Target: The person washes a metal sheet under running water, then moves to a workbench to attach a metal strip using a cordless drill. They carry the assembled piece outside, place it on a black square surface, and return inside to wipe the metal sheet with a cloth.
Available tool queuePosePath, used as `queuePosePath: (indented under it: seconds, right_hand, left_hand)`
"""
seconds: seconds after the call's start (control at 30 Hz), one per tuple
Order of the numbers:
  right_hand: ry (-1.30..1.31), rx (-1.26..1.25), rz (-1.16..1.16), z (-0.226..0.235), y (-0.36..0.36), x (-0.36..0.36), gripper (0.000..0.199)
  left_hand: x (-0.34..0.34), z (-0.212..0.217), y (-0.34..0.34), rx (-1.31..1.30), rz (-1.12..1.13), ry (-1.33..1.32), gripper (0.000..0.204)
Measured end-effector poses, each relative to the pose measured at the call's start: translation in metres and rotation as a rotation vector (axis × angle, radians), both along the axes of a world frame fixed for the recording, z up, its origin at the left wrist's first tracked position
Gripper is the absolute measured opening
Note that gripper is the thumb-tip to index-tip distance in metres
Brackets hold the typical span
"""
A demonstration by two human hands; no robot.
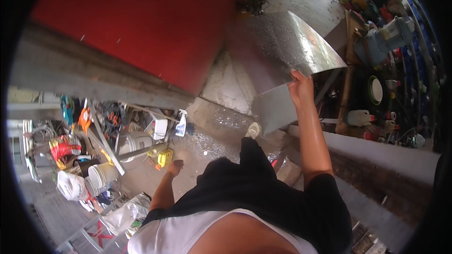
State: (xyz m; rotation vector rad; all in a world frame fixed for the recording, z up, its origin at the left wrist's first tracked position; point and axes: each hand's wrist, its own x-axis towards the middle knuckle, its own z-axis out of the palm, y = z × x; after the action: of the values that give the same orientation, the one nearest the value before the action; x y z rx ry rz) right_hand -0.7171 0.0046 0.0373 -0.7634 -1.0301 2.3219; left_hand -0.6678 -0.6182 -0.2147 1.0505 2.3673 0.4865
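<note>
My right hand (300, 87) is closed on the near edge of a shiny, thin metal sheet (278, 42). The sheet bends in a curve, and its bright face catches the light ahead of me. My left hand (175, 168) hangs low at my left side with nothing visible in it, its fingers loosely bent and slightly apart. A yellow container (165, 158) lies nearest to it. Beyond that stands a white spray bottle (181, 123).
A big red panel (141, 23) fills the upper left, above a grey beam (103, 73). White buckets (102, 175) and a metal frame (104, 145) crowd the left. At right, a shelf holds a white jug (359, 117) and a pale blue container (388, 35). The concrete floor (216, 120) looks wet.
</note>
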Motion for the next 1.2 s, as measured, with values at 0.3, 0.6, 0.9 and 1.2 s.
queuePosePath:
  seconds: [0.3,0.6,0.9,1.2]
  right_hand:
    - [-0.189,0.043,-0.146,0.005,0.147,-0.121,0.037]
    - [-0.251,0.267,-0.353,-0.043,0.312,-0.256,0.026]
    - [-0.268,0.267,-0.408,-0.008,0.49,-0.371,0.022]
    - [-0.202,0.141,-0.493,-0.036,0.718,-0.53,0.024]
  left_hand:
    - [-0.075,0.049,0.083,-0.284,0.623,-0.55,0.023]
    - [-0.339,-0.05,0.278,-0.424,0.322,-0.393,0.03]
    - [-0.619,0.009,0.714,0.055,0.151,-0.347,0.029]
    - [-0.721,-0.045,0.831,-0.321,0.073,-0.399,0.024]
